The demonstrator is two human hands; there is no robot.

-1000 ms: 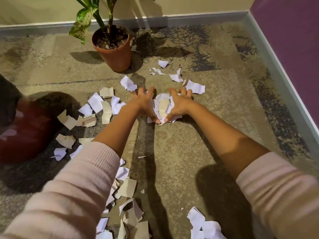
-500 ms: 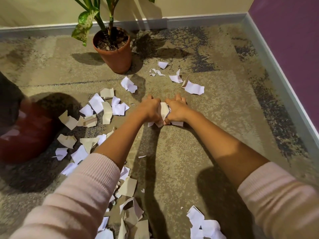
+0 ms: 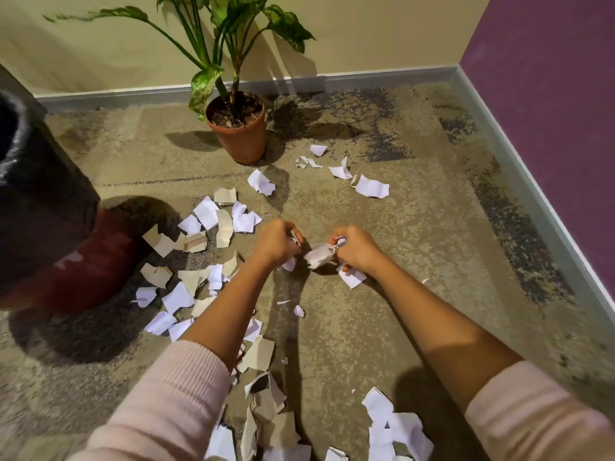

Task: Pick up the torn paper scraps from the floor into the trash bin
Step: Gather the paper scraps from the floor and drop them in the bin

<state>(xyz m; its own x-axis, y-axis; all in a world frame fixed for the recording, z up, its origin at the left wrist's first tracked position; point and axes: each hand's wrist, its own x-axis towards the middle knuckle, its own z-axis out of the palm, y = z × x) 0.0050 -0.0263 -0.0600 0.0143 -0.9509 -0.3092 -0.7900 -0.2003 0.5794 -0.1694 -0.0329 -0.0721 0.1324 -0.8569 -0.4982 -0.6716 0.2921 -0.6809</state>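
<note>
Torn white and beige paper scraps [image 3: 213,224] lie scattered over the carpet, with more near the bottom edge [image 3: 266,404] and beyond the hands [image 3: 371,186]. My left hand [image 3: 278,242] is closed around a few scraps just above the floor. My right hand [image 3: 356,249] is closed on a crumpled wad of scraps [image 3: 319,256] that sticks out toward the left hand; one scrap [image 3: 352,277] lies under it. The trash bin [image 3: 50,221], red with a black liner, stands at the left edge.
A potted plant in a terracotta pot [image 3: 239,134] stands by the back wall. A purple wall with a grey baseboard [image 3: 532,181] runs along the right side. Bare carpet [image 3: 416,227] lies to the right of the hands.
Both hands gathered the pile between them, closed on it and lifted apart, each holding scraps. The view tilted up, showing more of the plant and bin.
</note>
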